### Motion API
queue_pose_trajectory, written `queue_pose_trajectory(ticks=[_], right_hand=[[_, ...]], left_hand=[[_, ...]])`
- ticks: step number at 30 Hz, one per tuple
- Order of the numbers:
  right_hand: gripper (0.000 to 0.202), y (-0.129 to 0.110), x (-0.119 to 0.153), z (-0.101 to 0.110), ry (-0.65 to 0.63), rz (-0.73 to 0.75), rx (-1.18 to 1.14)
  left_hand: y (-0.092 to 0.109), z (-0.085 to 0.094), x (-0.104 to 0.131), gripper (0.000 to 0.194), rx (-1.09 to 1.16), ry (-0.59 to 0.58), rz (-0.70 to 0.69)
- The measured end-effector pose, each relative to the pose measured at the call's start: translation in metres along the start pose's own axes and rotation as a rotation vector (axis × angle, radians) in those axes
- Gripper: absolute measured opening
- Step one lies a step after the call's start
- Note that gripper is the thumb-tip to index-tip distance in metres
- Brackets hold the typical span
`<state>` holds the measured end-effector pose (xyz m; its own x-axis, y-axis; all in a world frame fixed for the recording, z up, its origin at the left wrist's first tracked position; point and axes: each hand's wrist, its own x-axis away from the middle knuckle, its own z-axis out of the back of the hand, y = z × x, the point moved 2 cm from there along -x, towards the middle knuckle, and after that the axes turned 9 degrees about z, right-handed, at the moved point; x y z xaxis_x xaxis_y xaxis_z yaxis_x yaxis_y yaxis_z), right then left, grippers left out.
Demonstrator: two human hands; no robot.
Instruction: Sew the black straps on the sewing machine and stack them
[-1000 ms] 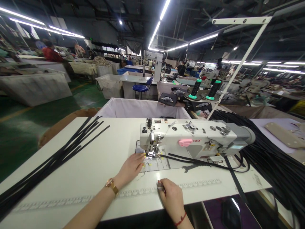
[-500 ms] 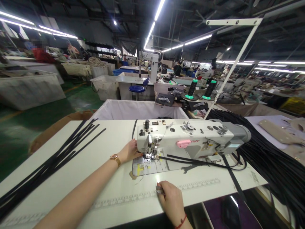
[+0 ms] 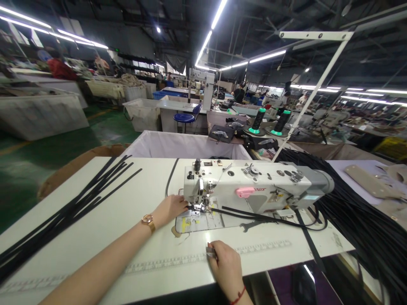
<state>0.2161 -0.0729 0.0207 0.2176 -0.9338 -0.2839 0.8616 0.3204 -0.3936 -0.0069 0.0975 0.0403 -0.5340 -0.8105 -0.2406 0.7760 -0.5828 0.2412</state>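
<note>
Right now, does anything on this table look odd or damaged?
A wrench lies loose beside the sewing machine; a brown patch breaks the white tabletop at a corner of the metal plate, perhaps chipped.

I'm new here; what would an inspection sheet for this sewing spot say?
Surface: white tabletop, with a measuring scale near its front edge.
Job's things: sewing machine; black strip running to its presser foot; strip bundle at the left.
Clutter: wrench lying in front of the machine.
Hands: left hand at the strip beside the presser foot; right hand holding a small metal tool.
Cables: nothing seen that is clearly a cable.
Surroundings: bins, blue stool, thread cones, other people farther off.
</note>
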Motion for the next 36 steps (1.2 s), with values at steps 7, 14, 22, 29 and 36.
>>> queue_pose_trajectory(ticks=[7, 14, 22, 29, 36], right_hand=[[0.019, -0.001, 0.002, 0.0, -0.009, -0.001, -0.011], [0.018, -0.003, 0.001, 0.003, 0.004, 0.018, 0.033], [0.017, -0.003, 0.001, 0.004, 0.008, 0.019, 0.04], [0.016, -0.004, 0.0, 0.004, -0.007, 0.009, 0.036], [0.02, 0.0, 0.003, 0.003, -0.016, -0.04, -0.042]], left_hand=[[0.001, -0.004, 0.013, 0.025, -0.105, -0.062, -0.019], [0.027, -0.008, 0.022, 0.016, -0.154, -0.107, -0.065], [0.042, -0.013, 0.024, 0.015, -0.216, -0.164, 0.008], [0.069, -0.014, 0.023, 0.027, -0.263, -0.175, 0.094], [0.096, 0.0, 0.022, 0.029, -0.249, -0.191, 0.221]])
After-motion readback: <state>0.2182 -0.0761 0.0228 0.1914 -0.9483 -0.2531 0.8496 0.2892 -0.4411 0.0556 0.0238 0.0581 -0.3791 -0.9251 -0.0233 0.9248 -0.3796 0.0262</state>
